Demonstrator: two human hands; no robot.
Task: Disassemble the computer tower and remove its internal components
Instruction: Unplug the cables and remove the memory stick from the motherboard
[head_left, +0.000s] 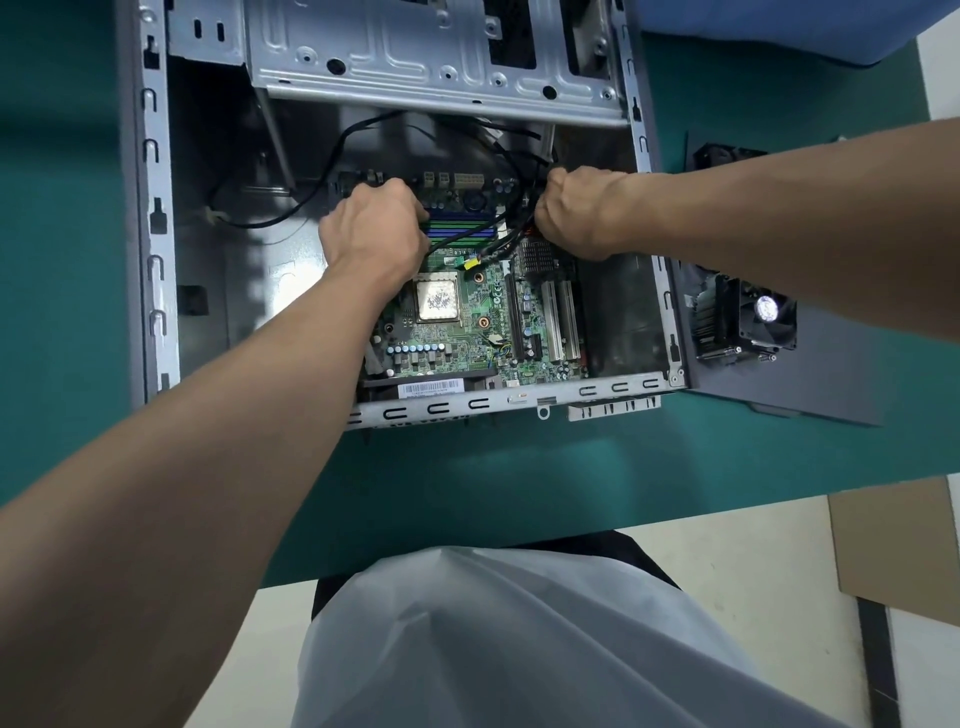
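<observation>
Case (156, 234) on our desk (62, 270) holds motherboard (467, 332), memory sticks (462, 229), cables (501, 156). Grip of left hand (371, 223) curled at memory sticks, hold unclear; grip of right hand (576, 213) clenches cables.

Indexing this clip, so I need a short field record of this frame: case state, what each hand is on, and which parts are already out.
case: computer case lies open on the green table, motherboard inside
processor: bare processor, no cooler on it
left hand: left hand at the left end of the memory slots, fingers curled; what they hold is hidden
right hand: right hand grips the black cables beside the slots
removed: cooler fan rests on the side panel, right of the case
</observation>
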